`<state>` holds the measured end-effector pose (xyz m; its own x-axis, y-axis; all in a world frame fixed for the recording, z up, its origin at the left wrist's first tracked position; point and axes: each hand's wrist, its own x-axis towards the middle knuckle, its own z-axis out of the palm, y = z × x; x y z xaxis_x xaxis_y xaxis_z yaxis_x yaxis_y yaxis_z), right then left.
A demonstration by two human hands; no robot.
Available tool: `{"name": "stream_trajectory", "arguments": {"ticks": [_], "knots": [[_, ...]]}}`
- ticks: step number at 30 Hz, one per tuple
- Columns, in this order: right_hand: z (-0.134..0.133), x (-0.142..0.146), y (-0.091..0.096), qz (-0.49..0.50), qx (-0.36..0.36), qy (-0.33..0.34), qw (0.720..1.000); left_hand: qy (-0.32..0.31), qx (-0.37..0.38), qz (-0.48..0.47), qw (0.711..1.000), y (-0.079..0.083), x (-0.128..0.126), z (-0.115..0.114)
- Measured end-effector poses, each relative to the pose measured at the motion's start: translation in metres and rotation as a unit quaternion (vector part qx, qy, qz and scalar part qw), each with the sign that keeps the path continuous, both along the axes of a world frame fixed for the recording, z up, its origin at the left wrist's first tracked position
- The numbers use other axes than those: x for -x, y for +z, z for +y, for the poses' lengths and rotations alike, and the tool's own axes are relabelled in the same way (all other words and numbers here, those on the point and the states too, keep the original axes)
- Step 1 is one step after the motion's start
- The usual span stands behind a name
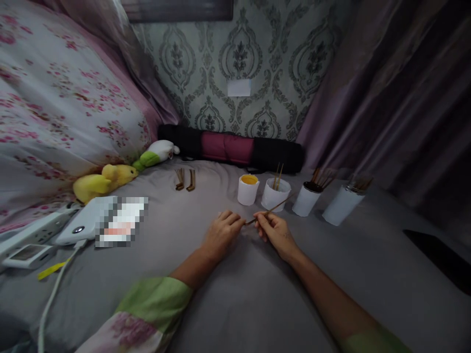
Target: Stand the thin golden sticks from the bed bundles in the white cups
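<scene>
Both my hands meet over the grey sheet around one thin brown stick (pixel 278 204), its long end slanting up to the right. My right hand (pixel 275 233) pinches it between thumb and fingers. The fingers of my left hand (pixel 224 229) are curled closed at the stick's lower end; their undersides are hidden. Just beyond stand a white cup with a yellow inside (pixel 247 192) and a wider white cup (pixel 274 197) holding a few thin sticks. To the right, two taller white containers, one nearer (pixel 306 202) and one farther right (pixel 340 208), hold brown sticks.
Two small bundles of bent brown sticks, left (pixel 179 180) and right (pixel 191 181), lie at the back. Plush toys (pixel 105 181), a white power bank (pixel 86 220), a power strip (pixel 39 230) and a cable (pixel 55 299) are left. A black-and-maroon roll (pixel 228 148) lines the wall.
</scene>
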<state>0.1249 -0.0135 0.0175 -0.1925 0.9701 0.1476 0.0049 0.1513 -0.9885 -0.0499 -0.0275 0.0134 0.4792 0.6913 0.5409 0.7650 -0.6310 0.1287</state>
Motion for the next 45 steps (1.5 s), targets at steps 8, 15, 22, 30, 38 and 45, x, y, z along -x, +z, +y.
{"name": "stream_trajectory", "arguments": {"ticks": [8,15,22,30,38,45], "knots": [[0.0,-0.001,-0.001,0.005,0.009,-0.003,1.0,-0.024,0.061,-0.107,0.992,-0.005,-0.003,0.004],[0.0,-0.001,-0.001,0.005,0.016,-0.009,1.0,-0.025,0.128,-0.2,0.971,-0.007,-0.005,0.005],[0.003,-0.002,-0.004,0.009,0.019,-0.011,1.0,-0.003,0.225,-0.281,0.933,-0.01,-0.009,0.006],[0.004,-0.003,-0.002,0.022,0.022,-0.035,0.999,-0.005,0.351,-0.397,0.848,-0.005,-0.014,0.005],[0.003,-0.004,-0.002,0.008,0.004,-0.058,0.998,-0.018,0.455,-0.482,0.748,0.0,-0.017,0.003],[0.004,-0.005,-0.002,-0.001,-0.002,-0.063,0.998,-0.059,0.52,-0.548,0.652,-0.001,-0.016,0.003]]}}
